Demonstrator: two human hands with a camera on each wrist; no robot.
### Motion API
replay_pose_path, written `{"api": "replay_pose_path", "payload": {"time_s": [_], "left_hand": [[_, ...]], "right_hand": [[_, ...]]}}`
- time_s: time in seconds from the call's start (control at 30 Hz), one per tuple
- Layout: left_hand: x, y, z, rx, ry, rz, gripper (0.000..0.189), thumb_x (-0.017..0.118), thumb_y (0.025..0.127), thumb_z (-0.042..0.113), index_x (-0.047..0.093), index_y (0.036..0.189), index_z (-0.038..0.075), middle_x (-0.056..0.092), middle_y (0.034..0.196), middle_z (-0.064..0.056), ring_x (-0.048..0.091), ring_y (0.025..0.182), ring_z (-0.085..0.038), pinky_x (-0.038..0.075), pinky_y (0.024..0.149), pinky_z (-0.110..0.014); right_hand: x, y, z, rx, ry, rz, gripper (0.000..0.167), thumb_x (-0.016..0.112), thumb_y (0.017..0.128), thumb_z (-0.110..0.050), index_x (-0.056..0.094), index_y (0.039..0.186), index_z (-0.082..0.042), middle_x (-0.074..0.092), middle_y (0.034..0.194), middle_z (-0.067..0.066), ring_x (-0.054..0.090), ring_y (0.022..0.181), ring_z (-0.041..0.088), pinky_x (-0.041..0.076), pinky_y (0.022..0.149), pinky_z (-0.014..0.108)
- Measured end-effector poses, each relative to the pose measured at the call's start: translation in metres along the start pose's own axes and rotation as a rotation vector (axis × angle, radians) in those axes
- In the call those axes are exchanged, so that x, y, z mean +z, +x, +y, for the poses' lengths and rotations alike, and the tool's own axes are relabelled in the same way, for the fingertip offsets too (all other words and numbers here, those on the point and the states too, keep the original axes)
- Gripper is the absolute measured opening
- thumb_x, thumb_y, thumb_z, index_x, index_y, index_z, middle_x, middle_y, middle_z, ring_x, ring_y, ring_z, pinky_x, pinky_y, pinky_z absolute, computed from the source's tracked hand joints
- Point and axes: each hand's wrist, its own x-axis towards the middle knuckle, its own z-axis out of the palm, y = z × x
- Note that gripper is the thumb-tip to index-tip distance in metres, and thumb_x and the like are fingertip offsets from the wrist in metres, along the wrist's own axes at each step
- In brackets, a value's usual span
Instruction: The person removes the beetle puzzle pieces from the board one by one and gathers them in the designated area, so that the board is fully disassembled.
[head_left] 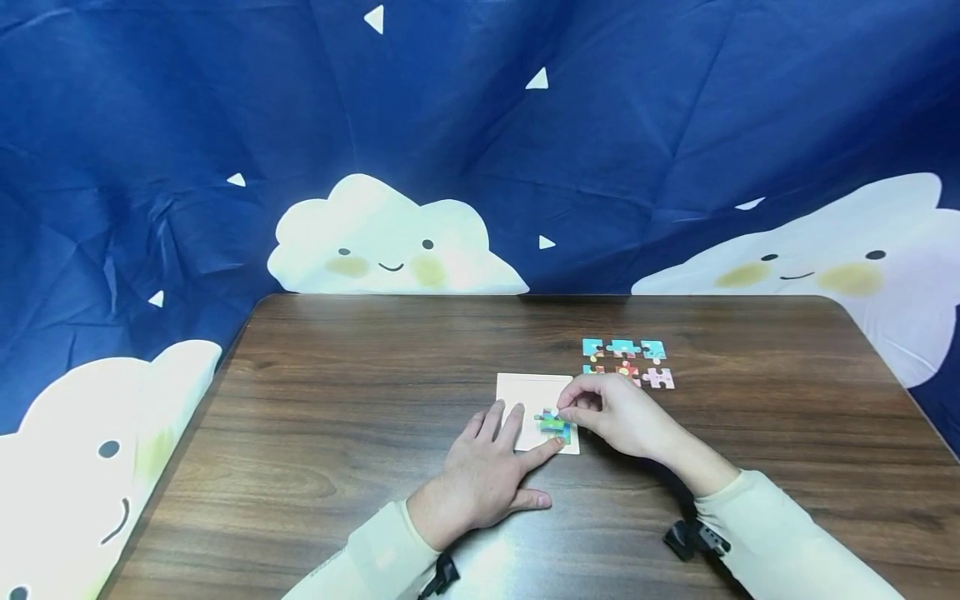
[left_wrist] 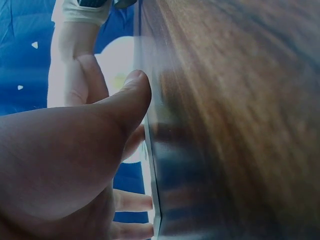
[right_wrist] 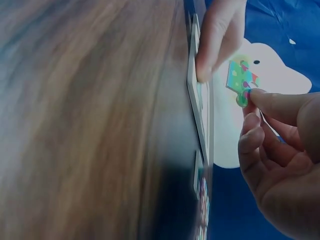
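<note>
A white square puzzle board (head_left: 521, 389) lies on the table. My left hand (head_left: 483, 477) rests across its left and lower part with fingers spread. Its index fingertip touches the board's lower right corner, where a blue and green puzzle piece (head_left: 567, 433) partly shows. Between thumb and fingertips, my right hand (head_left: 626, 418) pinches a green jigsaw piece (right_wrist: 238, 77) with purple and red spots. In the right wrist view that piece is tilted and raised off the board. In the left wrist view my left thumb (left_wrist: 134, 92) points away from the other fingers.
Several loose jigsaw pieces (head_left: 622, 348) lie in two rows behind my right hand, which partly hides the nearer row. The brown wooden table (head_left: 360, 358) reaches back to a blue curtain (head_left: 465, 108) with white clouds.
</note>
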Motion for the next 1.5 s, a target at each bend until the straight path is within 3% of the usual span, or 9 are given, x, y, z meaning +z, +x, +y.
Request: {"api": "replay_pose_path", "payload": {"time_s": [0.33, 0.57, 0.77, 1.07, 1.5], "left_hand": [[0.000, 0.001, 0.000, 0.000, -0.034, -0.015, 0.074, 0.042, 0.098, 0.083, 0.028, 0.166, 0.057, 0.037, 0.173, -0.012, 0.037, 0.160, -0.037, 0.039, 0.126, -0.050], [0.001, 0.000, 0.000, 0.004, -0.034, 0.001, 0.074, 0.044, 0.098, 0.082, 0.030, 0.166, 0.057, 0.038, 0.171, -0.012, 0.039, 0.158, -0.037, 0.040, 0.125, -0.050], [0.000, 0.000, 0.001, 0.005, -0.027, 0.011, 0.073, 0.044, 0.098, 0.082, 0.031, 0.165, 0.057, 0.039, 0.171, -0.012, 0.040, 0.158, -0.036, 0.040, 0.124, -0.049], [0.000, 0.000, 0.001, 0.002, -0.027, 0.002, 0.073, 0.043, 0.098, 0.082, 0.030, 0.166, 0.057, 0.039, 0.171, -0.012, 0.039, 0.158, -0.036, 0.040, 0.125, -0.049], [0.000, 0.000, 0.001, 0.000, -0.015, 0.001, 0.073, 0.043, 0.098, 0.082, 0.029, 0.165, 0.057, 0.039, 0.171, -0.011, 0.039, 0.158, -0.036, 0.040, 0.124, -0.049]], "right_hand": [[-0.021, -0.017, 0.015, 0.018, 0.008, 0.075, 0.003, 0.080, 0.097, -0.014, 0.078, 0.098, -0.012, 0.066, 0.082, -0.005, 0.056, 0.074, 0.006, 0.047, 0.068, 0.023], [-0.031, -0.026, 0.030, 0.029, -0.064, 0.131, 0.002, 0.081, 0.096, -0.014, 0.079, 0.096, -0.015, 0.065, 0.079, -0.008, 0.054, 0.072, 0.003, 0.045, 0.066, 0.023], [-0.039, -0.033, 0.043, 0.052, -0.083, 0.142, 0.007, 0.079, 0.097, -0.009, 0.078, 0.096, -0.017, 0.067, 0.083, -0.006, 0.054, 0.074, 0.002, 0.045, 0.067, 0.023], [-0.049, -0.035, 0.056, 0.085, -0.152, 0.084, 0.003, 0.077, 0.098, -0.009, 0.076, 0.095, -0.010, 0.066, 0.083, -0.006, 0.052, 0.074, 0.003, 0.044, 0.068, 0.024], [-0.045, -0.032, 0.064, 0.058, -0.248, 0.159, 0.007, 0.080, 0.094, -0.007, 0.077, 0.095, -0.013, 0.068, 0.087, -0.004, 0.055, 0.077, 0.004, 0.047, 0.070, 0.026]]}}
